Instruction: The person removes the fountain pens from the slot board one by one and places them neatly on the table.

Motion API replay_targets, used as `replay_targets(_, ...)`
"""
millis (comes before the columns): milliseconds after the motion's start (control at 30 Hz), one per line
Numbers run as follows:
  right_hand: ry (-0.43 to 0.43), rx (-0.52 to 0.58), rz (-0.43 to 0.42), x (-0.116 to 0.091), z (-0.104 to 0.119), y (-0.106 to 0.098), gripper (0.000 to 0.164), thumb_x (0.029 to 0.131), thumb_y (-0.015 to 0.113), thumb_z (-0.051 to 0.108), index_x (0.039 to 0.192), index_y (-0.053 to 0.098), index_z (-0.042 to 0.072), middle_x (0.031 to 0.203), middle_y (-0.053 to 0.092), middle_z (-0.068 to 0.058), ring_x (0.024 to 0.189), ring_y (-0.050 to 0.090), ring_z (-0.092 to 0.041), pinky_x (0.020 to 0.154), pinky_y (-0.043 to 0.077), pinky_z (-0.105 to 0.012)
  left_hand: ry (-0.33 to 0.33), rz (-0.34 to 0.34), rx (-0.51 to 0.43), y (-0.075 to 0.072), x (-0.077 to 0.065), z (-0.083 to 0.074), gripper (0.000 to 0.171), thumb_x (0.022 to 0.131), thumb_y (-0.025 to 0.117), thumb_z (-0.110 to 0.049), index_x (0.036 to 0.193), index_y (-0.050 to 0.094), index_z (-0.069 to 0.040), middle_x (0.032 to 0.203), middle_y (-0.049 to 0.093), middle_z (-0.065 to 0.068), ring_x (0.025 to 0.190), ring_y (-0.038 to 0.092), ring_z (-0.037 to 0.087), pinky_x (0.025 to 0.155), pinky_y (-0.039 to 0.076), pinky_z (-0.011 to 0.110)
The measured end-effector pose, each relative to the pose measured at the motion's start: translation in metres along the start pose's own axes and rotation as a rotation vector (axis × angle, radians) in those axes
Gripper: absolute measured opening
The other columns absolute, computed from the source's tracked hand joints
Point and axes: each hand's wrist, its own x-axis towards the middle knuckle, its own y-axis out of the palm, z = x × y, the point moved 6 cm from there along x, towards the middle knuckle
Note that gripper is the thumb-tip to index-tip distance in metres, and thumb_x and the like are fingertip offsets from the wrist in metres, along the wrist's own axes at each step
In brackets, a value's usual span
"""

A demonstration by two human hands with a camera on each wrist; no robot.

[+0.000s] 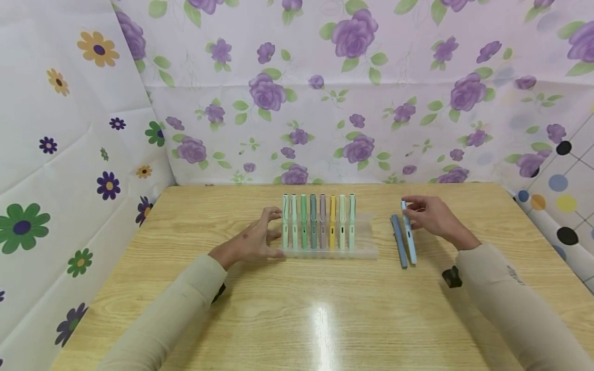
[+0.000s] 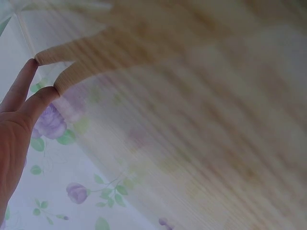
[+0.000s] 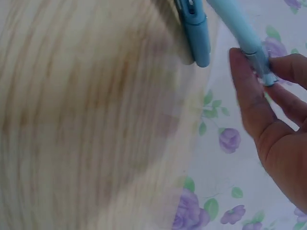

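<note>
A clear pen stand (image 1: 366, 252) holds several capped pens (image 1: 313, 221) side by side, in greens, teal, mauve and yellow. My left hand (image 1: 252, 239) grips its left end, thumb at the front corner and fingers higher up; in the left wrist view two fingertips (image 2: 56, 90) show. To the right of the stand, my right hand (image 1: 429, 214) pinches a light blue pen (image 1: 410, 239) by its far end between thumb and fingers. Right beside it on the table lies a darker blue pen (image 1: 399, 242), its tip end also visible in the right wrist view.
The wooden table (image 1: 278, 314) runs back to a wall covering with purple flowers (image 1: 266, 93). A flowered sheet (image 1: 69, 170) hangs along the left side, and a dotted sheet (image 1: 568, 201) along the right.
</note>
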Motion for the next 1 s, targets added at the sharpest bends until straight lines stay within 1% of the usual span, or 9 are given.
replay_targets(133, 0.050, 0.015, 0.032, 0.003, -0.008, 0.004, 0.054, 0.104, 0.054, 0.015, 0.149, 0.035, -0.008, 0.129, 0.050, -0.035, 0.090, 0.070, -0.027, 0.077, 0.059, -0.039, -0.001, -0.004, 0.007, 0.000, 0.000, 0.000, 0.096, 0.084, 0.084, -0.017, 0.148, 0.013, -0.020, 0.160, 0.020, 0.019, 0.131, 0.052, 0.036, 0.103, 0.044, 0.052)
replay_targets(267, 0.111, 0.000, 0.052, 0.006, -0.014, 0.007, 0.055, 0.104, 0.053, 0.015, 0.148, 0.034, -0.011, 0.131, 0.048, -0.038, 0.093, 0.070, -0.028, 0.077, 0.059, -0.038, 0.000, -0.004, 0.000, 0.000, 0.001, 0.001, 0.096, 0.084, 0.084, -0.017, 0.148, 0.012, -0.019, 0.160, 0.019, 0.019, 0.131, 0.051, 0.036, 0.104, 0.044, 0.052)
replay_targets(367, 0.159, -0.029, 0.058, 0.009, -0.019, 0.007, 0.054, 0.103, 0.054, 0.016, 0.145, 0.037, -0.013, 0.133, 0.049, -0.040, 0.088, 0.071, -0.026, 0.074, 0.060, -0.038, -0.007, -0.009, 0.002, 0.000, 0.000, 0.001, 0.097, 0.083, 0.084, -0.016, 0.148, 0.012, -0.020, 0.160, 0.019, 0.018, 0.131, 0.051, 0.036, 0.105, 0.042, 0.053)
replay_targets(433, 0.188, -0.051, 0.060, 0.010, -0.023, 0.007, 0.053, 0.102, 0.055, 0.016, 0.143, 0.039, -0.014, 0.133, 0.050, -0.039, 0.083, 0.071, -0.021, 0.072, 0.060, -0.036, -0.011, -0.011, 0.000, 0.000, 0.000, 0.001, 0.097, 0.083, 0.084, -0.017, 0.148, 0.012, -0.020, 0.160, 0.019, 0.018, 0.131, 0.051, 0.036, 0.105, 0.042, 0.053)
replay_targets(533, 0.223, -0.063, 0.067, 0.011, -0.026, 0.009, 0.051, 0.101, 0.057, 0.014, 0.141, 0.042, -0.015, 0.131, 0.052, -0.038, 0.080, 0.069, -0.017, 0.071, 0.059, -0.035, -0.012, -0.013, 0.002, 0.001, 0.000, 0.001, 0.097, 0.083, 0.084, -0.017, 0.148, 0.013, -0.020, 0.160, 0.020, 0.018, 0.130, 0.052, 0.036, 0.104, 0.043, 0.053)
replay_targets(667, 0.240, -0.076, 0.071, 0.011, -0.027, 0.011, 0.049, 0.099, 0.059, 0.012, 0.138, 0.046, -0.016, 0.125, 0.058, -0.035, 0.077, 0.068, -0.016, 0.070, 0.059, -0.034, -0.011, -0.013, 0.002, 0.002, -0.001, 0.002, 0.097, 0.083, 0.085, -0.017, 0.148, 0.013, -0.020, 0.160, 0.021, 0.018, 0.130, 0.053, 0.035, 0.103, 0.045, 0.053)
replay_targets(800, 0.240, -0.086, 0.095, 0.012, -0.026, 0.012, 0.049, 0.100, 0.058, 0.011, 0.138, 0.045, -0.017, 0.121, 0.062, -0.032, 0.078, 0.067, -0.016, 0.070, 0.059, -0.034, -0.014, -0.014, 0.009, 0.002, -0.001, 0.001, 0.097, 0.083, 0.085, -0.018, 0.148, 0.013, -0.020, 0.159, 0.021, 0.018, 0.129, 0.053, 0.034, 0.103, 0.045, 0.052)
replay_targets(1000, 0.237, -0.066, 0.133, 0.014, -0.025, 0.014, 0.050, 0.103, 0.053, 0.009, 0.142, 0.038, -0.018, 0.129, 0.055, -0.037, 0.079, 0.068, -0.016, 0.072, 0.059, -0.037, -0.009, -0.016, 0.016, 0.000, -0.001, 0.001, 0.098, 0.082, 0.085, -0.018, 0.148, 0.013, -0.019, 0.159, 0.021, 0.018, 0.129, 0.053, 0.034, 0.104, 0.043, 0.052)
